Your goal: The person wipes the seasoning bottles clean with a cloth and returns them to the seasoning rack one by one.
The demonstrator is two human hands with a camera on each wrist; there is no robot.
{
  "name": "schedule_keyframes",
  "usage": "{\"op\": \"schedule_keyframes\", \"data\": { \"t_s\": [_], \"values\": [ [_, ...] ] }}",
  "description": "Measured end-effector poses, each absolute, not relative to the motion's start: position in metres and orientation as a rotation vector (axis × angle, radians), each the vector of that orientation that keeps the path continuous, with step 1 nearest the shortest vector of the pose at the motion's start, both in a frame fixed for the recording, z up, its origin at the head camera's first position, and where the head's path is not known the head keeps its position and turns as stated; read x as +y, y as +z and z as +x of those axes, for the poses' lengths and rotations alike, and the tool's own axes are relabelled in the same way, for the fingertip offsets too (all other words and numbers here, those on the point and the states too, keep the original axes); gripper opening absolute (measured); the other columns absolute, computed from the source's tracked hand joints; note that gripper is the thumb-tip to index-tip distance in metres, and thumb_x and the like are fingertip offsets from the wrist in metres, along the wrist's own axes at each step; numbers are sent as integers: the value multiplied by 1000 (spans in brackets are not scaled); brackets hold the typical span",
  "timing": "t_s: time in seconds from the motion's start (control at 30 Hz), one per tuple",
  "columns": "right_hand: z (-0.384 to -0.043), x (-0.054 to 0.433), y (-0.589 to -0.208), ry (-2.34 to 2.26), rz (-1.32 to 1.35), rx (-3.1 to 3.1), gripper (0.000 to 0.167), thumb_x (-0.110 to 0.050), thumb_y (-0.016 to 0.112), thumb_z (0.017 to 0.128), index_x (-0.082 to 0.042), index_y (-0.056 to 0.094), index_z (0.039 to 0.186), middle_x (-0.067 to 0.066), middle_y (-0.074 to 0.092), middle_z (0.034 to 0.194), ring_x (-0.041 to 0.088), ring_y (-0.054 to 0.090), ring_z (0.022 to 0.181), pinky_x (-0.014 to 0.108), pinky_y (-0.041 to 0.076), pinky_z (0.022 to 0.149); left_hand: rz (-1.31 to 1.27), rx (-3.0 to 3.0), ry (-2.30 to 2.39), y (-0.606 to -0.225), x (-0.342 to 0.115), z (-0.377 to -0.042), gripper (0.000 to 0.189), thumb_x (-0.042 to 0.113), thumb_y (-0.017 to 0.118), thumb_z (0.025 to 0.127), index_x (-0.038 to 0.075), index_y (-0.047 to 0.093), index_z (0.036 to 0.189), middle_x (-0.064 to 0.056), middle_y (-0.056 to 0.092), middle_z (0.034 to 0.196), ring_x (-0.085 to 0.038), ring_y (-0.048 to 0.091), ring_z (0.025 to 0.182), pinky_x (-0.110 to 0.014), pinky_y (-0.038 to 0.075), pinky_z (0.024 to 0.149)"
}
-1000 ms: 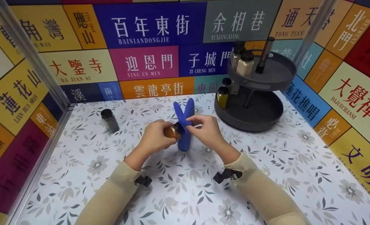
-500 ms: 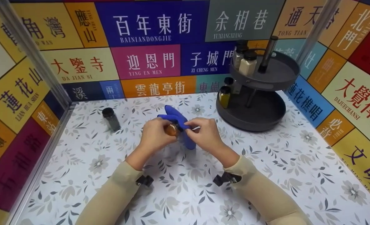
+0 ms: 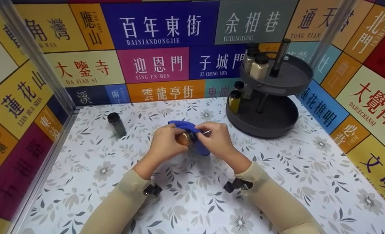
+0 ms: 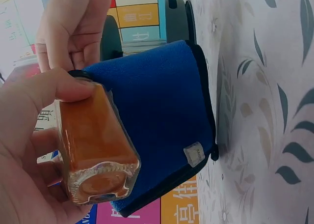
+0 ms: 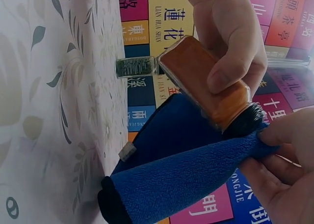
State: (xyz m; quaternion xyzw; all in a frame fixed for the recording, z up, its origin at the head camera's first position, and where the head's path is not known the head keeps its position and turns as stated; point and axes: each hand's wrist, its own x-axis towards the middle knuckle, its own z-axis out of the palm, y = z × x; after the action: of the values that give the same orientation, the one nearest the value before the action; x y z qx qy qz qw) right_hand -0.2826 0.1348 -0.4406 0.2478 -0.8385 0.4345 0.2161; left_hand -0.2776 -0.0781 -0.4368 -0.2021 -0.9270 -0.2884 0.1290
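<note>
My left hand grips a square glass spice jar of orange-brown powder around its body. The jar lies tilted, its base facing the left wrist camera and its black cap toward the right hand. My right hand pinches a blue cloth between thumb and fingers, right at the cap. Black edging and a small white tag show on the cloth, which hangs down behind and below the jar. Part of the cap is hidden by the cloth in the head view.
A jar of dark green contents stands on the floral tabletop to the left. At the back right is a dark grey two-tier rack bearing several jars, including a yellow one, and a tall cylinder. Printed panels line the back and sides.
The cloth's two raised ends have folded down leftward, and the cloth now lies over the jar's cap. The hands have stayed close together, with the jar shifting slightly right.
</note>
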Motion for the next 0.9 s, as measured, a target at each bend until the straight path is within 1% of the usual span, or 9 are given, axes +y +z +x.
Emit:
{"op": "schedule_keyframes", "data": {
  "t_s": [0.13,0.2,0.33,0.5,0.73,0.83,0.9],
  "values": [
    [-283,135,-440,1169,761,-2313,15,1,76,89,-7,84,99,7,82,96,18,77,82,28,63,70,-543,-2708,-832,-437,-79,-280,29,27,91,71,13,82,94,0,62,83,-19,57,75,-36,47,69],
    [-282,135,-439,1165,790,-2311,15,1,76,89,-6,85,99,8,81,95,18,77,81,28,63,69,-518,-2710,-819,-437,-80,-281,28,28,91,71,13,82,93,0,62,82,-20,57,74,-36,46,69],
    [-280,134,-437,1160,803,-2312,16,1,75,88,-7,85,98,8,81,94,18,77,81,28,63,68,-493,-2706,-791,-438,-81,-283,31,32,91,71,14,82,94,0,62,81,-20,57,74,-36,44,67],
    [-280,134,-436,1189,752,-2297,15,0,76,89,-8,85,98,6,82,95,18,78,81,30,64,68,-526,-2681,-750,-436,-79,-280,36,36,92,72,12,83,97,0,63,82,-20,58,74,-36,44,67],
    [-285,138,-440,1284,651,-2337,14,-2,77,91,-9,84,100,5,83,97,16,78,85,29,64,72,-569,-2671,-789,-434,-75,-278,29,30,92,71,15,82,94,3,58,79,-17,53,71,-34,42,67],
    [-286,139,-441,1294,626,-2363,13,-3,77,91,-9,84,100,5,83,97,17,78,85,31,65,73,-558,-2659,-871,-436,-76,-279,33,29,95,71,15,84,98,2,61,81,-17,55,73,-33,43,68],
    [-285,138,-440,1291,618,-2369,13,-3,77,90,-9,84,99,6,83,96,17,78,85,32,65,73,-535,-2651,-930,-436,-77,-279,40,31,96,70,14,85,104,2,63,83,-17,56,75,-33,44,70]
  ]
}}
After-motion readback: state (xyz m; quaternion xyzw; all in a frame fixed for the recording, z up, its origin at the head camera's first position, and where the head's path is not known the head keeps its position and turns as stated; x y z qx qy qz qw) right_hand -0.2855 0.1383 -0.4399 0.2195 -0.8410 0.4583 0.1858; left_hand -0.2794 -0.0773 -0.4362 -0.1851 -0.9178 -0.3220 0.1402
